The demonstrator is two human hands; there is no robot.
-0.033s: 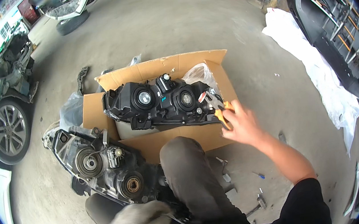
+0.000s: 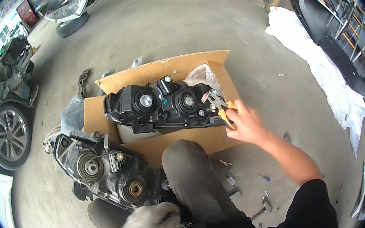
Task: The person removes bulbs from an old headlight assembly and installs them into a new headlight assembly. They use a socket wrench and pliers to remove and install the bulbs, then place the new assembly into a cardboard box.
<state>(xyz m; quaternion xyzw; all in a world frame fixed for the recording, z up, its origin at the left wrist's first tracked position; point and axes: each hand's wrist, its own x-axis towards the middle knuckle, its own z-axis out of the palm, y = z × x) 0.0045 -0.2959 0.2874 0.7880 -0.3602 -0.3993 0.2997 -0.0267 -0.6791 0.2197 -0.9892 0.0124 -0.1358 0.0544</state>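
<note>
My bare right hand [image 2: 244, 123] is closed round the orange handles of a pair of pliers [image 2: 220, 103]. Its jaws are over the right end of a black headlight [image 2: 167, 101], close to a small red and white piece [image 2: 205, 97]. That headlight lies back side up in an open cardboard box [image 2: 163, 65]. My left hand [image 2: 153, 226], in a grey glove, is curled low by my lap, near the lower end of an older, dusty headlight [image 2: 111, 173]. What its fingers hold, if anything, is hidden.
Small tools, among them a blue-handled screwdriver [image 2: 266, 178] and a hammer-like tool [image 2: 262, 207], lie on the floor to the right. A partly stripped car [image 2: 3, 99] stands at left. White sheeting [image 2: 305, 58] and a parts rack [image 2: 347, 25] are at right.
My gloved left hand has shifted slightly up and to the right. The right hand and its pliers have stayed almost where they were above the headlight's end.
</note>
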